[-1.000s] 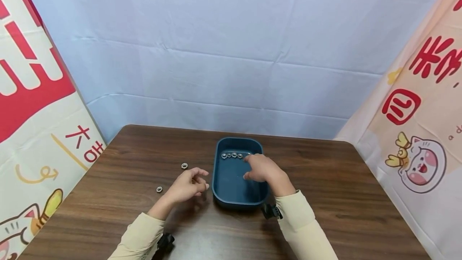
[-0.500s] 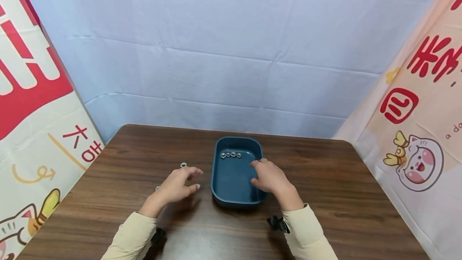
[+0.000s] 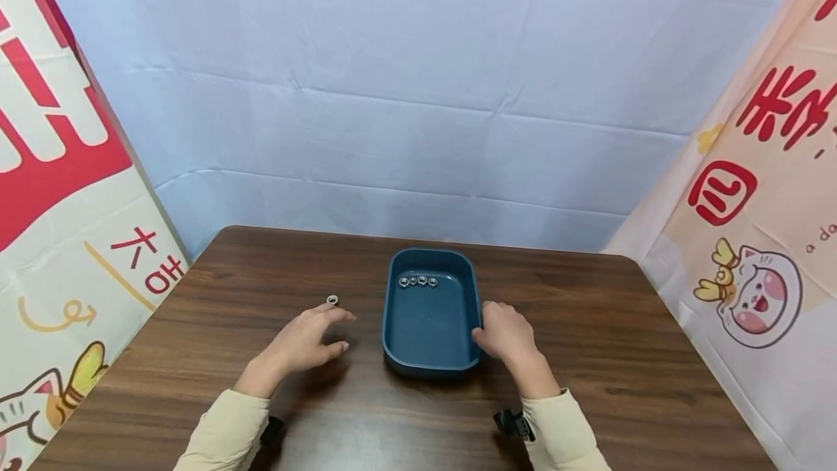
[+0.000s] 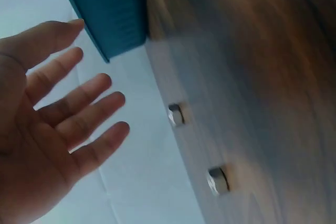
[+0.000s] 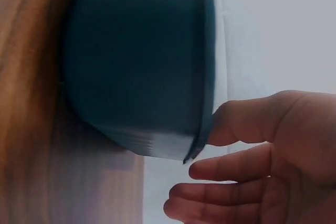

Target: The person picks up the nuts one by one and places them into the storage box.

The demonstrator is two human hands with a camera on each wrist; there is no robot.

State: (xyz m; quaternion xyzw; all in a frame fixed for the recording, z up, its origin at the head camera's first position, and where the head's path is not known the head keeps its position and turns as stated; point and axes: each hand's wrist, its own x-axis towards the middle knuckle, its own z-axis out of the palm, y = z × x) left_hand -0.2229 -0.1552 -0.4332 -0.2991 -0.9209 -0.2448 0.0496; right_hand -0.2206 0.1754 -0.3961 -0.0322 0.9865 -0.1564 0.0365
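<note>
A dark blue rectangular bin [image 3: 428,340] stands on the table, and several metal nuts [image 3: 422,280] lie in a row at its far end. My right hand [image 3: 508,333] is at the bin's right rim; in the right wrist view its thumb [image 5: 247,121] overlaps the rim and the other fingers are loosely bent outside. My left hand [image 3: 297,347] hovers left of the bin with fingers spread and nothing in them. One loose nut [image 3: 332,299] lies just beyond its fingers. Two nuts on the table, a farther nut [image 4: 176,115] and a nearer nut [image 4: 218,181], show in the left wrist view.
The brown wooden table [image 3: 608,340] carries the bin and the loose nuts. A pale cloth [image 3: 418,107] hangs behind it, with printed banners on the left and right sides. Each wrist wears a black strap [image 3: 513,424].
My right hand has drawn back from inside the bin to its right rim. My left hand has moved left and toward me, its fingers opening; it now covers one table nut in the head view.
</note>
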